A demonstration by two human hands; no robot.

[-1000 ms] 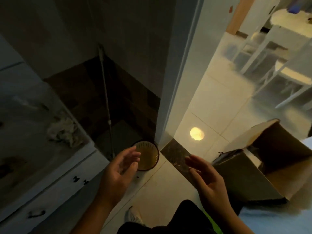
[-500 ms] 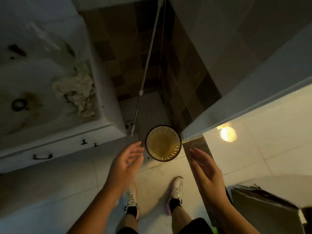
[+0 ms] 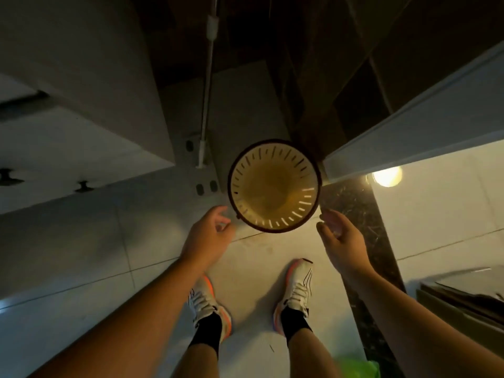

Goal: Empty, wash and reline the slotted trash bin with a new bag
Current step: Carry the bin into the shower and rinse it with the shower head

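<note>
**Dim tiled corner, one bright spot on the floor**

Pale floor tiles point(image 3: 68, 268) spread across the near ground, grout lines running through. On the left, a white cabinet point(image 3: 81, 148) with dark knobs. Far back, dark wall tiles point(image 3: 341, 64) and a thin white pole point(image 3: 207, 85) standing upright. On the right, a white door frame point(image 3: 409, 132), a dark marble threshold point(image 3: 354, 203), and a round lamp reflection point(image 3: 386, 176).

You are viewing a dim, warm-tinted frame. The only bright source is a round lamp reflection point(image 3: 386, 176) on the glossy floor at 3 o'clock, with glare around it. The wall tiles at 12 o'clock fall into near-black shadow. Light shines through the slotted bin point(image 3: 274, 186) on its 4 o'clock side. Wide-angle distortion bends straight edges near the borders. Both hands appear slightly motion-blurred.
</note>
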